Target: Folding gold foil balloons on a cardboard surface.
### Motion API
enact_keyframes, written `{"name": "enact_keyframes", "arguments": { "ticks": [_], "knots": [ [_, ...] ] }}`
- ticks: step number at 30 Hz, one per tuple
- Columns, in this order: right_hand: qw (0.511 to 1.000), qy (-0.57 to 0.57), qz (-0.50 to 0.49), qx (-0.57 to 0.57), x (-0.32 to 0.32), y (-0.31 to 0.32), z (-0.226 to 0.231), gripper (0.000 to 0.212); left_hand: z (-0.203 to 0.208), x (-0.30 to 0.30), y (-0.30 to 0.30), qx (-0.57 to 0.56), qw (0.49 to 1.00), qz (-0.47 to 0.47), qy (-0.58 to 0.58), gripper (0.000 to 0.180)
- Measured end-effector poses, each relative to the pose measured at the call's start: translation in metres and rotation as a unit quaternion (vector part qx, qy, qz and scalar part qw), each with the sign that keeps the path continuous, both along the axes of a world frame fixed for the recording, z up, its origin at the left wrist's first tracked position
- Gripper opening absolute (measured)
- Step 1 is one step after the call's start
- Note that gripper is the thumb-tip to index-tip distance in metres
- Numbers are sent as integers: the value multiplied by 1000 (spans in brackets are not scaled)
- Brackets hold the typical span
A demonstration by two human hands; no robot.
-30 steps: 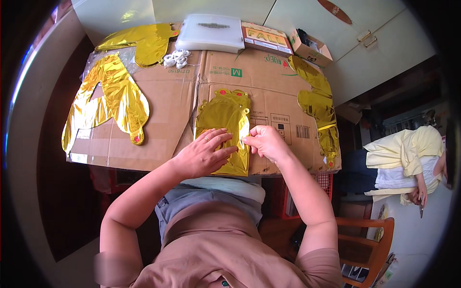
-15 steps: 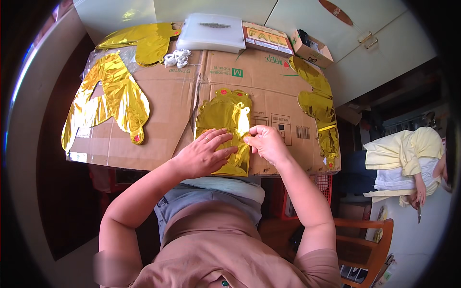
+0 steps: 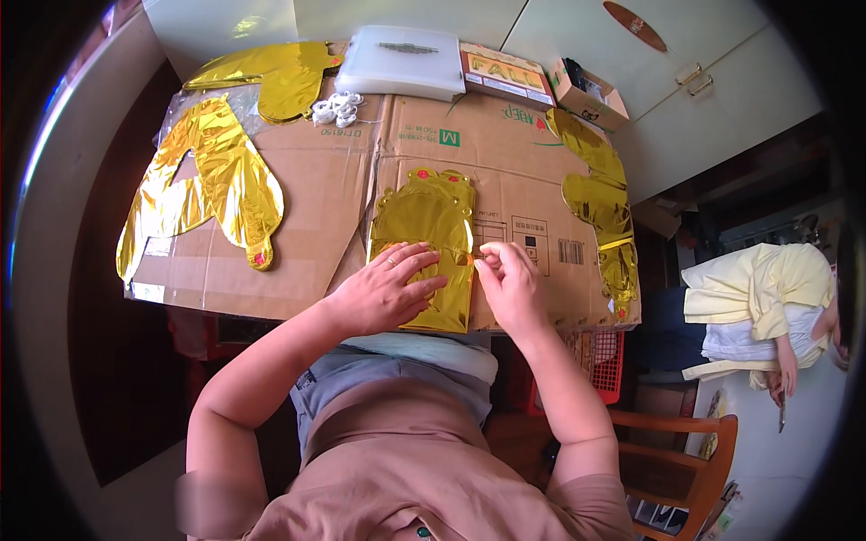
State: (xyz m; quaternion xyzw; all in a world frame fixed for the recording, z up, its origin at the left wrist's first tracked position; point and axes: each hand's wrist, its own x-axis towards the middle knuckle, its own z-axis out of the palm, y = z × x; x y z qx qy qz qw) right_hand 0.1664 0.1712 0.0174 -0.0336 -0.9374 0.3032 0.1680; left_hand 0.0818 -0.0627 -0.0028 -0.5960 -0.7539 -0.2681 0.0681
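Note:
A flat gold foil balloon (image 3: pixel 424 216) with red spots on its far edge lies on cardboard in front of me. Across its near half rests my left hand (image 3: pixel 392 281), fingers stretched out and pressing on the foil. At the balloon's right edge my right hand (image 3: pixel 512 284) is closed in a pinch. Between thumb and fingertips is a small bit at the foil's edge, too small to make out. An A-shaped gold foil balloon (image 3: pixel 257 189) lies flat to the left.
More gold foil balloons lie at the far left (image 3: pixel 293 86) and along the right edge (image 3: pixel 595 194). White string (image 3: pixel 338 108) sits beside a translucent plastic case (image 3: pixel 401 61). Behind are a printed box (image 3: pixel 505 72) and an open carton (image 3: pixel 588 95). A person (image 3: pixel 758 302) stands at right.
My right hand has shifted slightly right, still pinching at the foil's edge. The bright glare on the balloon's right side has faded. My left hand stays put.

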Motion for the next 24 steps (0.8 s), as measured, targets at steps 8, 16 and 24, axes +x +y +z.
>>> {"name": "enact_keyframes", "arguments": {
  "ticks": [8,16,24],
  "knots": [
    [982,124,42,134,26,-21,-10,31,-1,1,1,9,1000,6,1,48],
    [994,-41,-55,-82,11,-8,-14,17,0,1,1,2,1000,4,-7,49],
    [993,-65,-95,-34,-14,-10,-11,17,-2,1,1,4,1000,4,3,47]
  ]
}}
